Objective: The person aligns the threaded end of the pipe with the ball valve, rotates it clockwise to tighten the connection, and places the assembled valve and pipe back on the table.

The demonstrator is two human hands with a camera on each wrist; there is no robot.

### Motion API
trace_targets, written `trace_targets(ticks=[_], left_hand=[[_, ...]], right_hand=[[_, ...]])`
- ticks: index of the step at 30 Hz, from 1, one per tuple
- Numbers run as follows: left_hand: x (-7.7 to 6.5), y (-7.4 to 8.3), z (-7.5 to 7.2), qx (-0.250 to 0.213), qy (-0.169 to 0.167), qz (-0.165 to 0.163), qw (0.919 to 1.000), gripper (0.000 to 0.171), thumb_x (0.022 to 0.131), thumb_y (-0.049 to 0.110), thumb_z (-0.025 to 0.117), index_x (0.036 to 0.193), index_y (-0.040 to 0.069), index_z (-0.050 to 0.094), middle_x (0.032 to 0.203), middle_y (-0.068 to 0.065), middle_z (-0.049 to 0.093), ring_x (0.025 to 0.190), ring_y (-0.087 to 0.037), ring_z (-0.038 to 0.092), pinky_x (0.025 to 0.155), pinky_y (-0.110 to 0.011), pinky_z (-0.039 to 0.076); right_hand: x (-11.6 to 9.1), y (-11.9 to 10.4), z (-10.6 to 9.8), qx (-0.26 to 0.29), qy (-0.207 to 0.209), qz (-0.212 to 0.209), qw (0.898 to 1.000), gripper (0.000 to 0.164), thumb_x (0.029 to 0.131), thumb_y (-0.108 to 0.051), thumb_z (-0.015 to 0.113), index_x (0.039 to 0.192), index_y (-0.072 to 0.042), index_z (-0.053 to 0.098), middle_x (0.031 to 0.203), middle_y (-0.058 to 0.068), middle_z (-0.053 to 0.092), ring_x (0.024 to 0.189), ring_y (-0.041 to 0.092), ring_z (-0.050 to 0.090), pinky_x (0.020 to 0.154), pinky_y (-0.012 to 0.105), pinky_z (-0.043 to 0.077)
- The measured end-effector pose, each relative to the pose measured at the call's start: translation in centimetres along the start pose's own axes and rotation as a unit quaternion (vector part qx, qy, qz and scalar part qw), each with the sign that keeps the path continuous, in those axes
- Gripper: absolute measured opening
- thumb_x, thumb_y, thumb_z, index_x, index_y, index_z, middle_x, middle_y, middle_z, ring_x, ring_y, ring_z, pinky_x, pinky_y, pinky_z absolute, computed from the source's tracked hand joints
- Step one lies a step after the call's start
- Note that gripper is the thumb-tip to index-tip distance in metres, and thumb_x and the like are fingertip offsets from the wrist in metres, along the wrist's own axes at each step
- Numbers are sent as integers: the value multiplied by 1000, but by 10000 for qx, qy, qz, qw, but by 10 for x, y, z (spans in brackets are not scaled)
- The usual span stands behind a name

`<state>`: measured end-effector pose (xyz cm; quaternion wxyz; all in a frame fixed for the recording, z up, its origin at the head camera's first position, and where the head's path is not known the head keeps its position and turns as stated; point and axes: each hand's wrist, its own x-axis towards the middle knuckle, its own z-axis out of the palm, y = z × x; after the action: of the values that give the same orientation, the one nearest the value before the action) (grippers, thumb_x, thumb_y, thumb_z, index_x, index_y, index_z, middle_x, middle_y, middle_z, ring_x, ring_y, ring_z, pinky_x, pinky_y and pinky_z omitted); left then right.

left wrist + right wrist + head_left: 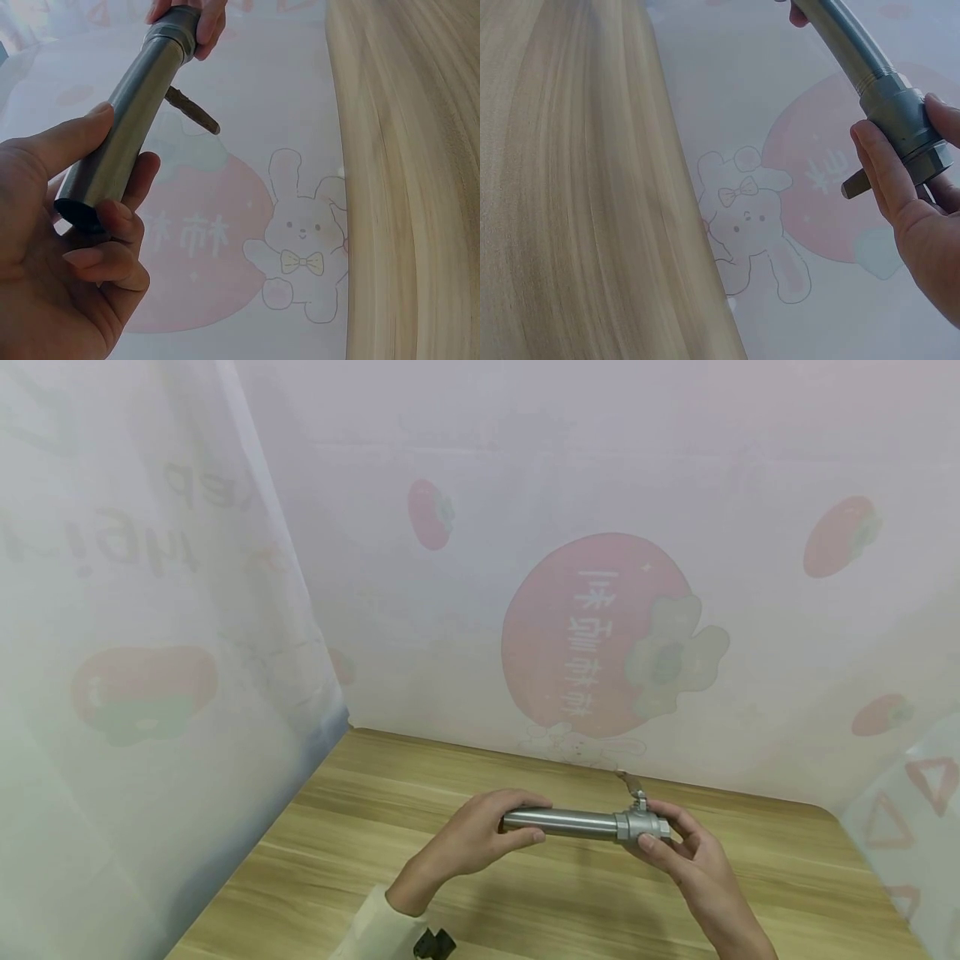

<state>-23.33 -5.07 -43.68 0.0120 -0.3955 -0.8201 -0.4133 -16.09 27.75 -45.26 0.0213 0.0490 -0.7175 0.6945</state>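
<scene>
A smooth metal pipe [573, 823] is joined at its right end to a metal ball valve [637, 828], and both are held above the table. My left hand [480, 833] grips the pipe near its free end, thumb along the near side. In the left wrist view the open end of the pipe [124, 139] shows between the curled fingers. My right hand [693, 856] holds the valve body between thumb and fingers. The valve's lever handle [628, 783] points away toward the back curtain. In the right wrist view, threads show where the pipe [855, 45] meets the valve [904, 124].
Below the hands lies a wood-grain table [360, 827]. A pale curtain [465, 635] printed with persimmons and a rabbit stands along its back edge, and another curtain [150, 610] hangs at the left. A small black object [435, 943] sits by the left sleeve.
</scene>
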Motion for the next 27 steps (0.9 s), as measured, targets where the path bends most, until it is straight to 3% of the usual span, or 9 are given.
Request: trace_targets(ticks=[9,18,27], left_hand=[[1,-1,1,27,16,67,10000,36,103,26,78,139,23,72,115,10,76,79,0,53,71,-20,47],[-1,-1,0,135,61,76,9999,42,103,33,77,141,18,71,121,6,78,86,-2,59,79,-22,51],[-1,0,1,116,63,130,9998,39,103,35,77,139,19,73,123,6,78,90,-1,61,82,-22,52]], right_hand=[[0,0,0,-46,-10,53,10000,53,110,-9,65,157,-1,43,148,10,46,122,10,71,98,24,60],[0,-1,1,-51,-7,-18,10000,53,110,-8,65,157,1,43,147,11,47,122,10,72,98,25,60],[0,-1,1,-106,46,37,9999,53,110,-9,65,158,0,44,149,12,44,122,9,71,98,24,60]])
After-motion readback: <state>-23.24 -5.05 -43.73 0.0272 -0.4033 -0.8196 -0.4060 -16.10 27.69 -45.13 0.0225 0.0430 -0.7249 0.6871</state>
